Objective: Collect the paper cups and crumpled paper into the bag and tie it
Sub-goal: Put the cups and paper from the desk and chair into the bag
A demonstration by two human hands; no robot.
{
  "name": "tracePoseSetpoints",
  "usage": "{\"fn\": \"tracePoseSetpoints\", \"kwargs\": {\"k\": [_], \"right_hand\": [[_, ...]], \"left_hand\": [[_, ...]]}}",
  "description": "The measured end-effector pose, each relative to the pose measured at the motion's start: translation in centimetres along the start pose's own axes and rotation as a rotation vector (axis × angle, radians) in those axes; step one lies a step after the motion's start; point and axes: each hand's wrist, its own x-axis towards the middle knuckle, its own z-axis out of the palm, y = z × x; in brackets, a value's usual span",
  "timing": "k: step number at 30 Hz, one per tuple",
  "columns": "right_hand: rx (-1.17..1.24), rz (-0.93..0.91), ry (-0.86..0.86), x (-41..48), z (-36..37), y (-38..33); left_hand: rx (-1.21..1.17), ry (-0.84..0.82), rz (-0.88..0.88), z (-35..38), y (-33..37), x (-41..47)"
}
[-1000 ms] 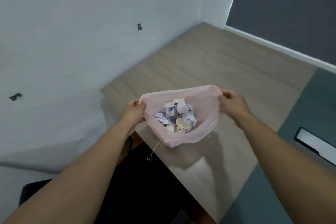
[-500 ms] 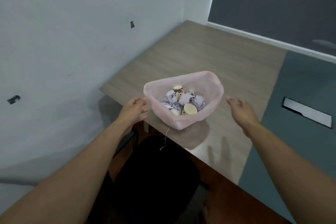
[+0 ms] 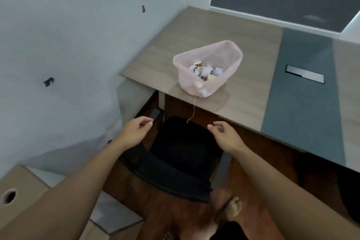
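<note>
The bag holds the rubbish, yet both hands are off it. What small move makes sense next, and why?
Probably reach the left hand and right hand to the rim of the bag, ready to gather it for tying. The paper cups and crumpled paper lie inside, the mouth stands open, and both hands are empty, short of the desk.

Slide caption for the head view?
Untied pink bag of paper cups and crumpled paper on desk; left hand and right hand empty near chair.
</note>
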Motion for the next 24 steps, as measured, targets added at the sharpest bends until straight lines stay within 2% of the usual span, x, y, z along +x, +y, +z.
{"fn": "tracePoseSetpoints", "kwargs": {"k": [6,10,12,15,18,24], "right_hand": [[-0.153,-0.028,-0.199,-6.3,11.2,1.7],[-0.258,0.013,-0.207,-8.7,17.1,2.4],[-0.400,-0.003,-0.179,-9.7,19.1,2.7],[-0.627,-0.080,-0.045,-10.3,20.4,3.5],[-0.689,-0.072,0.014,-9.7,20.2,4.0],[-0.700,-0.051,0.054,-7.7,19.8,3.6]], "left_hand": [[0.278,-0.157,0.106,2.2,-5.7,-3.8],[0.497,-0.260,0.117,3.5,-8.5,-4.8],[0.627,-0.231,0.167,4.3,-9.6,-5.0],[0.721,-0.123,0.217,5.3,-10.4,-5.1],[0.733,-0.058,0.248,5.7,-10.8,-4.6],[0.728,-0.051,0.334,5.4,-10.1,-1.9]]}}
